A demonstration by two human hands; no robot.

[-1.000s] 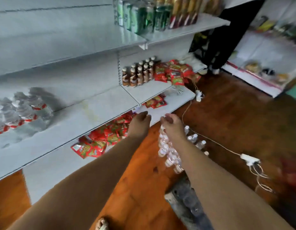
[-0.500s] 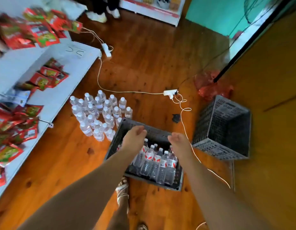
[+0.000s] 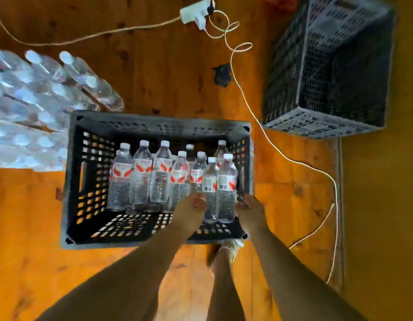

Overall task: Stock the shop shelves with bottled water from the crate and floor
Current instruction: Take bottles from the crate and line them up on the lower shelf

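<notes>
Clear water bottles (image 3: 163,179) with white caps and red-and-white labels are standing upright in the far and right part of a black slatted crate (image 3: 89,181) on the wooden floor (image 3: 154,72). More bottles, the floor cluster (image 3: 27,107), are showing blurred just left of the crate. The left hand (image 3: 191,212) and right hand (image 3: 249,209) are flanking the two nearest bottles (image 3: 218,191), each touching one low on its side; whether the fingers are wrapping round them I cannot tell. Half a second ago both hands were hovering over the crate's rim; now they are reaching down inside it.
</notes>
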